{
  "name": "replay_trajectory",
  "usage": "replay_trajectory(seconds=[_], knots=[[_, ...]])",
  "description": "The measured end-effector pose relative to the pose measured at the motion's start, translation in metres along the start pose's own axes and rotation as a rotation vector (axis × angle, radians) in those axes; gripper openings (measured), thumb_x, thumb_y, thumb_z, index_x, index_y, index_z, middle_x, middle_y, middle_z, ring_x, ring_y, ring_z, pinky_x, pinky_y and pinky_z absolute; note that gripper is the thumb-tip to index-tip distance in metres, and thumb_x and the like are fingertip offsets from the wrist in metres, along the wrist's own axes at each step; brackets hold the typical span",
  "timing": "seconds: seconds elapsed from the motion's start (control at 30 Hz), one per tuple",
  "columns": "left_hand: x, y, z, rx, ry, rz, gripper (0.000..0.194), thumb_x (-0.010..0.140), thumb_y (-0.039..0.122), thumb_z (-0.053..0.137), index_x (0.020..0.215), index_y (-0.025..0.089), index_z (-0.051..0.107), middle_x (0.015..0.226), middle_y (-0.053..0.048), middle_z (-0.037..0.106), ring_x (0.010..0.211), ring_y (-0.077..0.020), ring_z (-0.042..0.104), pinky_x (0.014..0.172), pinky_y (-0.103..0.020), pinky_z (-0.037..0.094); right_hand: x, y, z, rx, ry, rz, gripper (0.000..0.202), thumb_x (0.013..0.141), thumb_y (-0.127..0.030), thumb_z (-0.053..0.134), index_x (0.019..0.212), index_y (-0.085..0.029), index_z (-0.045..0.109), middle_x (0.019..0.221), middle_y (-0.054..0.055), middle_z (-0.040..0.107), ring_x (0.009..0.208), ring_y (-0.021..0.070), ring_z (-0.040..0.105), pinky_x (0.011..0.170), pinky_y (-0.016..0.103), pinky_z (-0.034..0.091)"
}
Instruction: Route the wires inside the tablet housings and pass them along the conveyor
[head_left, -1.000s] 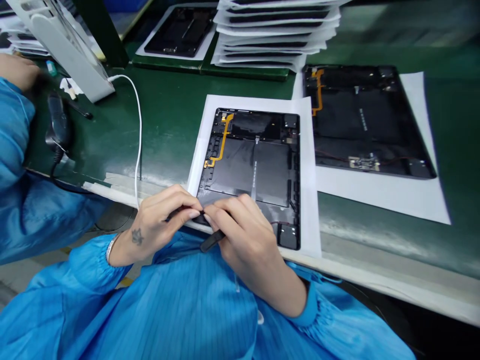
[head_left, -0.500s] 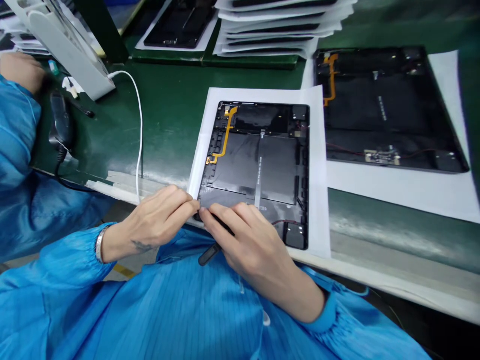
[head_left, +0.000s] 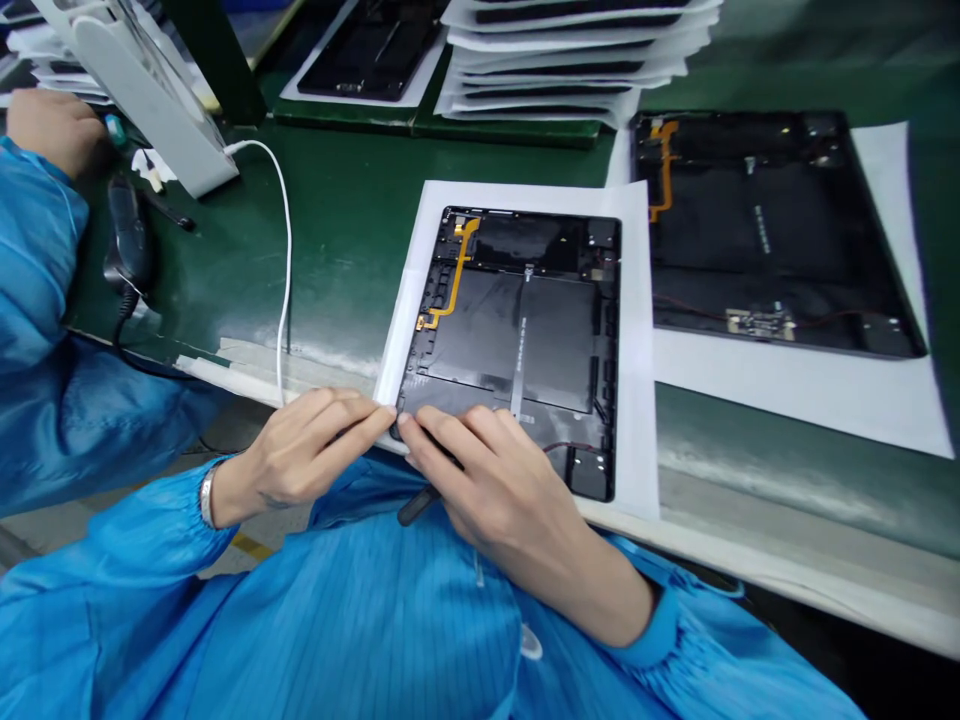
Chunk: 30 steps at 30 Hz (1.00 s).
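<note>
An opened tablet (head_left: 559, 335), its black inside with an orange flex cable (head_left: 459, 275) facing up, lies on a white paper sheet (head_left: 636, 400) at the bench's front edge. At the tablet's near left corner, my left hand (head_left: 311, 450) has thumb and forefinger pressed together; anything between them is too small to make out. My right hand (head_left: 499, 485) is closed round a slim black tool (head_left: 418, 506), whose flat end sticks out below the palm. Its fingertips meet the same corner, close to the left fingertips, and cover the tool's working end.
Another opened tablet (head_left: 795, 230) lies on paper at the right. A paper-layered stack (head_left: 555, 70) stands behind. Leftward are a white stand (head_left: 165, 110), its white cable (head_left: 287, 250) and a dark corded tool (head_left: 127, 235). A co-worker's hand (head_left: 56, 130) rests at far left.
The view has shifted slightly. Both hands stay at the tablet's near left corner, with only small finger movement. The co-worker's hand has moved a little to the right.
</note>
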<state>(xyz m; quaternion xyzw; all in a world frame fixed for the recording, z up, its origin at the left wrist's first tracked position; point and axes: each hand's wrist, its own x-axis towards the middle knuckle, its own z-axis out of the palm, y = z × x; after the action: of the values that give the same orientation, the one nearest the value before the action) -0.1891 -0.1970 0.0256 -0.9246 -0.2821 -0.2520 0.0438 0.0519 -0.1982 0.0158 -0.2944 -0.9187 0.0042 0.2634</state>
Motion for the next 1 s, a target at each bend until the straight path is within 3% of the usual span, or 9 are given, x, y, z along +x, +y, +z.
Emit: replay_trajectory(seconds=[0.1,0.17,0.23,0.3,0.4,0.53,0.67,0.8,1.0], knots=[[0.009,0.003,-0.006,0.080,-0.032,0.096,0.029,0.100,0.008,0.045,0.123,0.000,0.062,0.104,-0.018,0.072,0.096,-0.0244,0.069,0.078,-0.036,0.060,0.004,0.000,-0.003,0.057,0.011,0.030,0.037,0.104,-0.033,0.051,0.118,-0.002,0.066,0.107,0.014,0.070,0.081,0.0225,0.049,0.070,0.037,0.041],[0.015,0.006,-0.011,0.161,-0.068,0.139,0.027,0.101,0.009,0.045,0.118,0.001,0.064,0.103,-0.017,0.072,0.094,-0.0244,0.069,0.076,-0.036,0.060,0.005,0.000,-0.009,0.121,0.035,0.058,0.063,0.104,-0.054,0.039,0.122,0.002,0.063,0.110,0.017,0.068,0.088,0.0241,0.054,0.076,0.038,0.045],[0.019,0.008,-0.015,0.239,-0.108,0.160,0.023,0.099,0.008,0.049,0.114,0.003,0.065,0.100,-0.015,0.073,0.091,-0.0243,0.069,0.074,-0.035,0.060,0.005,0.001,-0.017,0.133,0.062,0.097,0.079,0.102,-0.062,0.026,0.130,0.005,0.058,0.109,0.019,0.067,0.092,0.0243,0.057,0.081,0.037,0.046],[0.021,0.007,-0.015,0.248,-0.124,0.163,0.020,0.098,0.007,0.050,0.112,0.004,0.065,0.097,-0.013,0.074,0.088,-0.0236,0.068,0.073,-0.035,0.059,0.003,0.002,-0.025,0.054,0.094,0.132,0.069,0.106,-0.053,0.028,0.136,0.003,0.054,0.094,0.013,0.067,0.083,0.0209,0.057,0.074,0.034,0.044],[0.022,-0.001,-0.010,0.111,-0.119,0.059,0.020,0.102,0.015,0.050,0.115,0.009,0.064,0.105,-0.012,0.074,0.097,-0.0240,0.068,0.080,-0.037,0.059,-0.002,0.002,-0.032,-0.072,0.118,0.168,0.039,0.107,-0.024,0.045,0.141,-0.007,0.054,0.074,0.001,0.059,0.066,0.0155,0.050,0.062,0.031,0.036],[0.022,-0.019,0.002,-0.167,-0.210,-0.113,0.046,0.104,0.042,0.050,0.139,0.012,0.053,0.148,-0.016,0.055,0.141,-0.0287,0.049,0.113,-0.047,0.046,-0.005,0.000,-0.028,-0.042,0.068,0.165,0.041,0.101,-0.002,0.043,0.135,-0.016,0.060,0.098,0.005,0.069,0.080,0.0128,0.061,0.067,0.026,0.043],[0.020,-0.030,0.010,-0.350,-0.250,-0.131,0.053,0.104,0.044,0.051,0.150,0.018,0.045,0.159,-0.010,0.044,0.152,-0.0225,0.035,0.127,-0.044,0.030,-0.002,-0.004,-0.016,-0.019,0.060,0.121,0.032,0.100,-0.002,0.046,0.125,-0.011,0.064,0.102,0.008,0.074,0.081,0.0138,0.064,0.068,0.027,0.048],[0.019,-0.030,0.013,-0.388,-0.208,-0.146,0.052,0.104,0.043,0.052,0.149,0.017,0.047,0.158,-0.010,0.045,0.151,-0.0218,0.037,0.127,-0.044,0.030,0.003,-0.007,-0.009,-0.024,0.070,0.174,0.024,0.099,-0.006,0.054,0.119,-0.013,0.066,0.094,0.005,0.075,0.079,0.0127,0.065,0.065,0.026,0.048],[0.018,-0.027,0.018,-0.380,-0.184,-0.147,0.051,0.103,0.040,0.054,0.147,0.015,0.048,0.155,-0.012,0.050,0.149,-0.0216,0.041,0.127,-0.045,0.029,0.009,-0.007,-0.011,-0.054,-0.036,0.153,0.026,0.099,-0.006,0.052,0.120,-0.012,0.066,0.097,0.007,0.075,0.082,0.0139,0.067,0.067,0.026,0.048]])
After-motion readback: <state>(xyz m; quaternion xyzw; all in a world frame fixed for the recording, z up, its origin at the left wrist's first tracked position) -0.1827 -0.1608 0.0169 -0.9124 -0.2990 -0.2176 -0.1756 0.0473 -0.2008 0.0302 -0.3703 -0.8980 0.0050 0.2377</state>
